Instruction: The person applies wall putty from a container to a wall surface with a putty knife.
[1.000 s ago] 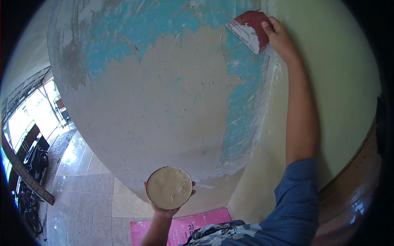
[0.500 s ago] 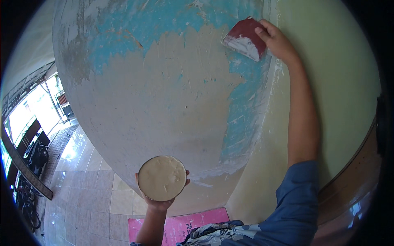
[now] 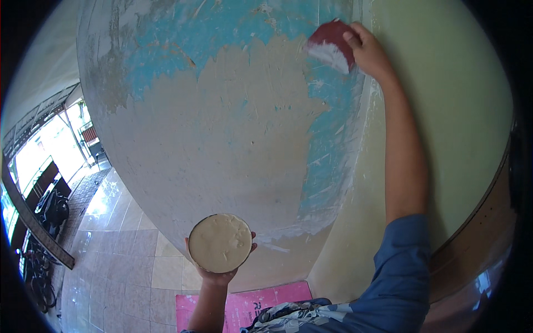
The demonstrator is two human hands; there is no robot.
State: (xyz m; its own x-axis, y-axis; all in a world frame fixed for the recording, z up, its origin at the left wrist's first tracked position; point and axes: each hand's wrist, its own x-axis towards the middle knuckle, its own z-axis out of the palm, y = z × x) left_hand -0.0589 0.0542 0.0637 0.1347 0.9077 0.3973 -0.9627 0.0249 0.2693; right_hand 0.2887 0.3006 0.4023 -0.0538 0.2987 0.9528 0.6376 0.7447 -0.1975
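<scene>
My right hand [image 3: 371, 54] grips a dark red putty spreader [image 3: 340, 38] at the upper right, close to the wall. White filler coats the spreader's lower part, and its edge is slightly blurred. Down at the lower middle, my left hand [image 3: 217, 276] is wrapped round a round tub [image 3: 220, 243] from below. Smooth beige filler fills the tub nearly to its rim. In front of me the wall [image 3: 222, 144] carries a broad beige-grey filler coat, with scuffed turquoise paint [image 3: 327, 133] showing above it and along its right side.
A pale green wall [image 3: 455, 111] meets the filled wall at a corner on the right. A pink printed sheet [image 3: 244, 305] lies below me at the wall's foot. Shiny floor tiles [image 3: 122, 250] stretch left toward a bright opening, where a motorbike [image 3: 53, 208] and bicycles [image 3: 40, 280] stand.
The spreader has tilted and shifted slightly upward in my right hand, which moved a little left. The tub in my left hand is almost where it was. The view has shifted slightly.
</scene>
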